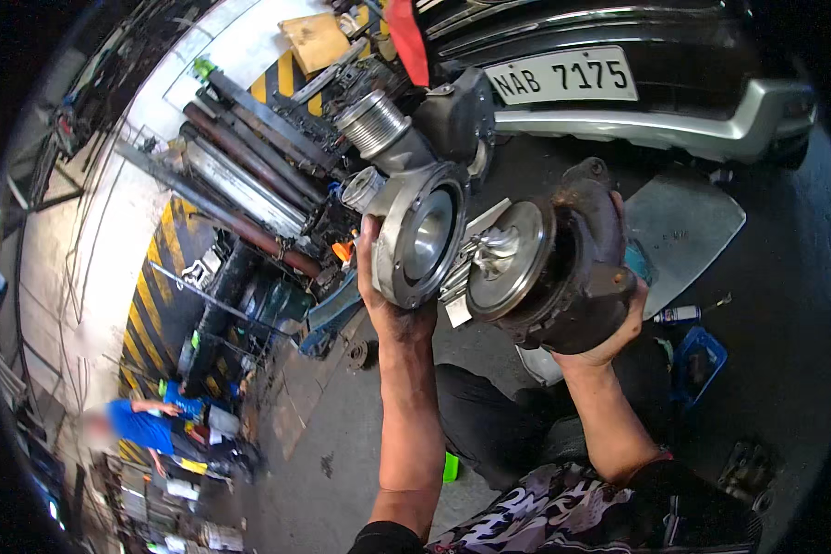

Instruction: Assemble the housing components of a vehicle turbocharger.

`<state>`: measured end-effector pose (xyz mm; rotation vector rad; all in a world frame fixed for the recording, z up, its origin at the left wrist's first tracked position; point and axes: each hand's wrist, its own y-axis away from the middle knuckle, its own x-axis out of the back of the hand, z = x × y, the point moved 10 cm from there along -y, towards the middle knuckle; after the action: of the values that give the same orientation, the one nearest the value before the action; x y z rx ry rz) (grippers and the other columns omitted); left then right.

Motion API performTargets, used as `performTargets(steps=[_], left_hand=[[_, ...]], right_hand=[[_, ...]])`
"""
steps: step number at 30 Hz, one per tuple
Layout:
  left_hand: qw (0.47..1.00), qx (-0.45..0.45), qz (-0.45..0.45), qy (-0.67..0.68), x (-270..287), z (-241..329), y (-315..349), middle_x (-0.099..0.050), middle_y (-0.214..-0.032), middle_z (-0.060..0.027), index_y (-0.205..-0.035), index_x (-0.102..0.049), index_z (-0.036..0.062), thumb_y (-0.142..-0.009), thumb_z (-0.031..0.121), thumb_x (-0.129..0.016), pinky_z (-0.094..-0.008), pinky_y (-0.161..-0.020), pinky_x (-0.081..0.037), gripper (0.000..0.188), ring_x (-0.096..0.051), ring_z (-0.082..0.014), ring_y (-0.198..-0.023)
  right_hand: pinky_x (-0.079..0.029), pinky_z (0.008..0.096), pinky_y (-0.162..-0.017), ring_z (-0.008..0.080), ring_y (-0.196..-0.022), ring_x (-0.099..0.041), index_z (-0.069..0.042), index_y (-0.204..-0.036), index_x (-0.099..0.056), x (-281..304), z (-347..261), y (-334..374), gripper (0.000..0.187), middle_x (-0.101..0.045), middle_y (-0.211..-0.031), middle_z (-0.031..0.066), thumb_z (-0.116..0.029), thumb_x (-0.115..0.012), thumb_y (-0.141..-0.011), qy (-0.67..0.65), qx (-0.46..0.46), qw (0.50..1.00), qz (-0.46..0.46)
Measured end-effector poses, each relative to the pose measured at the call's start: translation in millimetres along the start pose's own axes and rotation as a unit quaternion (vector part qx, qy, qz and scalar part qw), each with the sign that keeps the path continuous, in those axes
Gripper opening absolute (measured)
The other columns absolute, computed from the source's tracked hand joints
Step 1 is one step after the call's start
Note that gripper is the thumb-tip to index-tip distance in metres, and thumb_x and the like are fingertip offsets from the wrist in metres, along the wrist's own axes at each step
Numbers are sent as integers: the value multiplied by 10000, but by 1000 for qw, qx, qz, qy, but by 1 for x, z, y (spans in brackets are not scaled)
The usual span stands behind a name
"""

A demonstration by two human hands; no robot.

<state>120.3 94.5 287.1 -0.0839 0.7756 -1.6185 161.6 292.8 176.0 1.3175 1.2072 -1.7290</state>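
My left hand [399,319] is wrapped round a silver turbocharger compressor housing [402,198]. Its round bore faces right and its ribbed inlet neck points up and left. On the other side, my right hand [621,337] grips a dark, rusty turbocharger core [586,309] from below and behind. A bare finned compressor wheel [496,249] sits at the middle of the core's round metal plate [531,277], facing the housing. The two parts are held up close together with a narrow gap between them. Most fingers of both hands are hidden behind the parts.
A dark vehicle's front bumper [619,129] spans the top right. On the floor lie a grey metal sheet [688,231], a spray can [679,315] and a blue tray [691,365]. Pipes and bars [249,185] are heaped left. A person in blue [148,425] is farther off.
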Motion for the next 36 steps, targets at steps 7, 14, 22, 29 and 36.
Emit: performTargets(steps=[7, 14, 22, 29, 36], left_hand=[[996, 25, -67, 58, -17, -10, -1, -551, -1294, -162, -1379, -389, 23, -970, 125, -526, -349, -971, -504, 444, -598, -227, -1104], [998, 33, -5, -48, -9, -19, 0, -575, -1241, -133, -1333, -467, 13, -907, 413, -554, -381, -966, -457, 591, -584, -253, -1118], [996, 41, -53, -59, -21, -25, 2, -548, -1279, -180, -1357, -436, -1, -929, 445, -485, -421, -960, -482, 620, -572, -294, -1147], [955, -127, -159, -216, -57, -3, 7, -621, -1168, -204, -1292, -475, -55, -979, 236, -471, -368, -886, -543, 428, -650, -289, -992], [996, 31, -17, -83, -35, -27, 1, -649, -1118, -157, -1120, -592, -90, -952, 225, -509, -351, -860, -528, 367, -648, -248, -957]], right_hand=[[-369, 445, -1090, 311, -1298, -431, -119, -1497, -278, -13, -10, -5, 730, -378, -1441, 164, -315, -447, -814, 4, 41, 999, 5], [-366, 454, -1091, 321, -1310, -416, -98, -1496, -263, -21, -14, -9, 763, -343, -1453, 166, -330, -452, -794, 30, 75, 996, -42], [-374, 438, -1081, 312, -1304, -418, -89, -1502, -251, -14, -16, -9, 786, -344, -1452, 163, -311, -472, -781, 53, 103, 993, -38], [-333, 403, -1102, 287, -1317, -398, -76, -1505, -253, -8, -17, -1, 769, -330, -1478, 162, -313, -460, -804, 117, 96, 988, -33], [-213, 331, -1135, 240, -1352, -329, -6, -1488, -280, -7, -25, 3, 740, -313, -1501, 154, -286, -450, -825, 217, 150, 964, -27]])
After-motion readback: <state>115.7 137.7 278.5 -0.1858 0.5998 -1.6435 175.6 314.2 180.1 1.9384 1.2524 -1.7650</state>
